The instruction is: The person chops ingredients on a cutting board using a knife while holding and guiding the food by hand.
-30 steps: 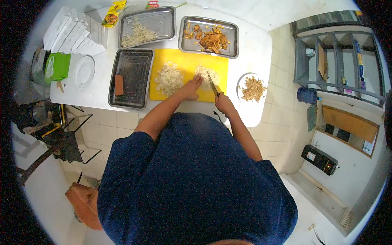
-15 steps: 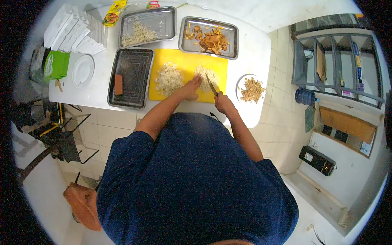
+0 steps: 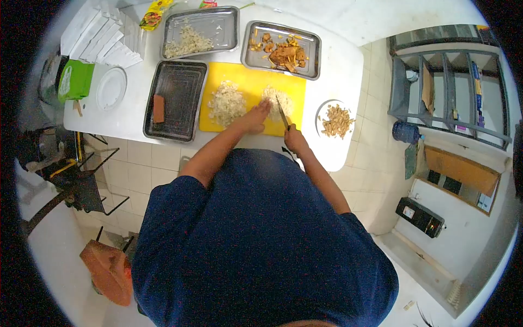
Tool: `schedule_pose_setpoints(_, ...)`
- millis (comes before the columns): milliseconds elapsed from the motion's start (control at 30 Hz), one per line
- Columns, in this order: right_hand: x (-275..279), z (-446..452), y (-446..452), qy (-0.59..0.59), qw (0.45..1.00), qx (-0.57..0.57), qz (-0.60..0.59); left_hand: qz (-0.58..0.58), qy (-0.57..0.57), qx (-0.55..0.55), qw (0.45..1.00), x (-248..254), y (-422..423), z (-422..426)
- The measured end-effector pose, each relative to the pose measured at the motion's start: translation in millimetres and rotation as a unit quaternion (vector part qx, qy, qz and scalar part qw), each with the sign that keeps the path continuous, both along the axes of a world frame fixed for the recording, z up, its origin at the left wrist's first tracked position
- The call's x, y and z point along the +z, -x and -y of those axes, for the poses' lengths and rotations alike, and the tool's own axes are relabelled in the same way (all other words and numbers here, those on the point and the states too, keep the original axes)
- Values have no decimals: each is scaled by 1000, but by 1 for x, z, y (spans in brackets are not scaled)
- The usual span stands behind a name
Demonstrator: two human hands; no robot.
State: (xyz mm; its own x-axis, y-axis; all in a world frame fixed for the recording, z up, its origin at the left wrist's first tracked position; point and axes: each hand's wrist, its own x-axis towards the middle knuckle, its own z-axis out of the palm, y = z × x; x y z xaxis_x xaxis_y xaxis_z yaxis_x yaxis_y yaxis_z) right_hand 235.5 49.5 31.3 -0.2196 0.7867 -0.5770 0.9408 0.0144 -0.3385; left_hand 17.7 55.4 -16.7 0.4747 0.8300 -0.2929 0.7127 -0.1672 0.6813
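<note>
The right hand (image 3: 294, 138) is closed around the handle of the knife (image 3: 283, 113), whose blade points forward from the grip, its tip over the right pile of pale chopped pieces (image 3: 282, 101). The left hand (image 3: 255, 119) lies just left of that grip, fingers reaching forward to the near left edge of the same pile; whether they are spread, pressed together or pinching some pieces, I cannot tell. Both piles sit on the yellow cutting board (image 3: 250, 82) ahead of the hands, the left pile of pale chopped pieces (image 3: 227, 104) being beyond the left hand and to its left. Farther left is a dark tray (image 3: 182, 103) with 1 reddish-brown block (image 3: 158, 109) in it. Forward of the board are 2 metal trays: the left metal tray (image 3: 224, 37) holds more pale pieces, and the right metal tray (image 3: 313, 57) holds orange-brown pieces. To the right of the knife grip, apart from it, a round plate (image 3: 320, 115) bears light brown strips (image 3: 338, 121). All these trays and the plate stand on the white table (image 3: 340, 65).
</note>
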Motion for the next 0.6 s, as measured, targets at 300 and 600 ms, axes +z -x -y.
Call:
schedule_pose_setpoints(300,47,-17,10,-2,999,27,24,22,-33,89,995,-20,-7,6)
schedule_pose_setpoints(600,44,-20,19,37,998,24,48,86,36,56,994,-41,-14,2)
